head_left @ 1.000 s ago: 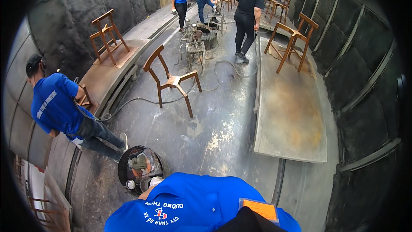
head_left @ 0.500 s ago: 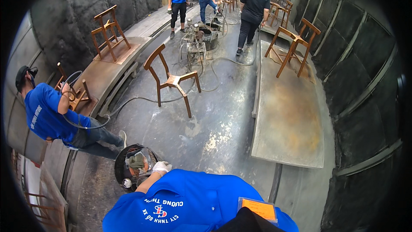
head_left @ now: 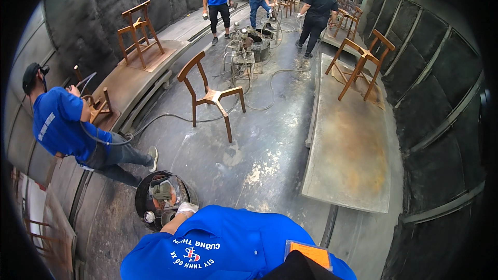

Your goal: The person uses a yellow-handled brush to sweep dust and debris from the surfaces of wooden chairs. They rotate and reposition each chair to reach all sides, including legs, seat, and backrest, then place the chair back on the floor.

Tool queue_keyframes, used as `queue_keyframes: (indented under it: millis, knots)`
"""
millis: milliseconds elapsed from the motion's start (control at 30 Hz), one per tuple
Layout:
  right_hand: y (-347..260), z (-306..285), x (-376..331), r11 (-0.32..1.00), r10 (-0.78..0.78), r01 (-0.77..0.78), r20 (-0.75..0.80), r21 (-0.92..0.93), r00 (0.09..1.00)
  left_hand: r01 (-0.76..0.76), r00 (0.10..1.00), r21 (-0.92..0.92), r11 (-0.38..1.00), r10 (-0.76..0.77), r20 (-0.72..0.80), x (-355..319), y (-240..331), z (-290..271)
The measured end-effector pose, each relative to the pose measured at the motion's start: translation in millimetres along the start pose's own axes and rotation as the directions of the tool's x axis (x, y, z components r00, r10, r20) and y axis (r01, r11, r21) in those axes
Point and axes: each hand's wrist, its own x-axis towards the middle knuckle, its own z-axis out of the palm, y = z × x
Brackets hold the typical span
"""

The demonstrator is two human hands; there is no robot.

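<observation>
Low in the view, just in front of my blue shirt, a round black bucket (head_left: 139,197) stands on the floor. My left hand (head_left: 187,208), in a white glove, is closed on its near right rim; the fingertips are hard to make out. Inside the bucket show a small whitish round item (head_left: 149,216) and a grey-green and skin-toned shape (head_left: 163,192), which may be a reflection. My right hand is outside the picture.
A brown wooden chair frame (head_left: 211,95) stands ahead near a hose (head_left: 155,119). Spray pumps (head_left: 241,54) stand behind it. Platforms left (head_left: 174,52) and right (head_left: 347,150) carry chairs. A co-worker (head_left: 72,124) holds a hose at left; several people stand farther off.
My gloved hand has shifted slightly left and toward me at the bucket's rim. The far person in black has stepped on, and the left co-worker has shifted stance. The view has moved slightly.
</observation>
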Motion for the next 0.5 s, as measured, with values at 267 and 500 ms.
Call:
queue_keyframes:
  millis: [267,500]
  knots:
    - [-18.1,-8.7,16.0,0.997,-0.067,0.068,0.026,-0.023,0.997,0.054,0.974,-0.276,0.96,-0.112,-0.197,-15.6,26.6,0.1]
    - [-39.7,-13.7,33.9,0.997,-0.08,0.08,0.044,-0.007,0.996,0.015,0.995,-0.146,0.989,-0.029,-0.099,-14.4,2.7,1.0]
